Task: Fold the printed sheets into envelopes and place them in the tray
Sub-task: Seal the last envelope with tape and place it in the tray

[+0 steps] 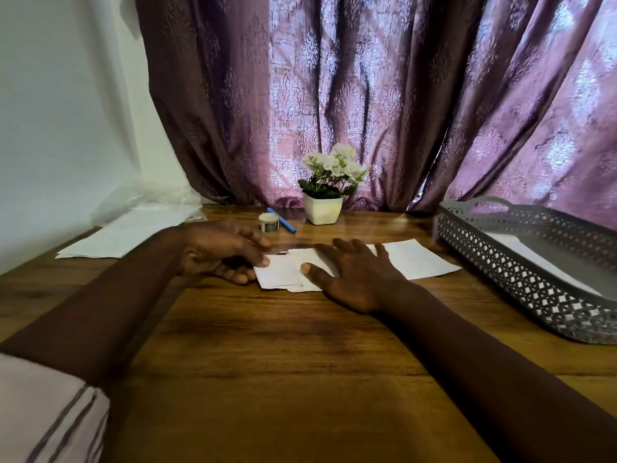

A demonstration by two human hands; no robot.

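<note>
A white sheet [417, 259] lies on the wooden table, its left part folded over into a smaller flap [278, 274]. My right hand [350, 272] presses flat on the folded middle, fingers spread. My left hand [220, 252] grips the left edge of the flap, thumb on top and fingers underneath. A grey perforated tray [507, 265] stands at the right with white paper [524, 248] lying inside.
A stack of white sheets [127, 232] lies at the back left beside crumpled clear plastic. A small tape roll [268, 222], a blue pen [282, 221] and a white pot of flowers [323, 208] stand at the back centre before a purple curtain.
</note>
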